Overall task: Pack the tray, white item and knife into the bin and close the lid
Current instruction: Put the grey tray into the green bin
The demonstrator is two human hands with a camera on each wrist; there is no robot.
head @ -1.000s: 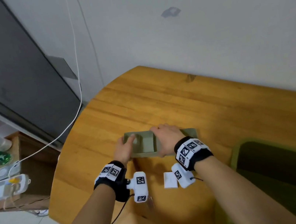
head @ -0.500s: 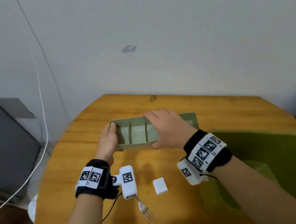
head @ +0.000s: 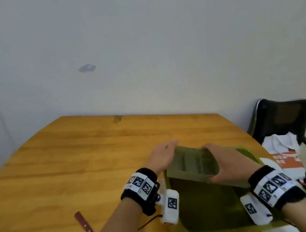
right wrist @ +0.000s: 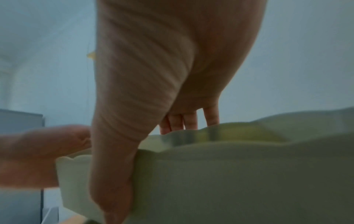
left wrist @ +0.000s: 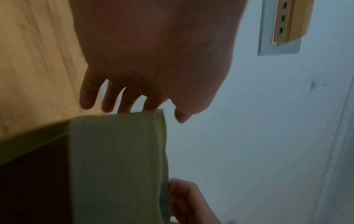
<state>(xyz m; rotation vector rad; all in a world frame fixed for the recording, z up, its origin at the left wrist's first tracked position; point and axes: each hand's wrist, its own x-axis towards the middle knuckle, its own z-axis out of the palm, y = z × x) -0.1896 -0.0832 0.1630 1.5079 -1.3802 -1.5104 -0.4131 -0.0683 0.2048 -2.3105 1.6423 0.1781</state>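
Tilting steeply over the open green bin (head: 243, 153), the divided tray (head: 193, 164) could catch a corner on the rim (it hangs partly inside). Right hand (head: 229, 166) clamps one end, thumb over the wall; left hand (head: 161, 157) presses flat, fingers straight. Knife (head: 84, 224) waits on the table (head: 74, 158).

Tray (head: 193, 164) hanging over bin (head: 210, 215) at table's (head: 75, 164) right edge; knife (head: 84, 224) lying left; chair (head: 288, 116) standing right.

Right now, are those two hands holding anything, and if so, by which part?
Yes. Both hold the green tray over the open bin. The left hand presses one short end; the right hand grips the other end.
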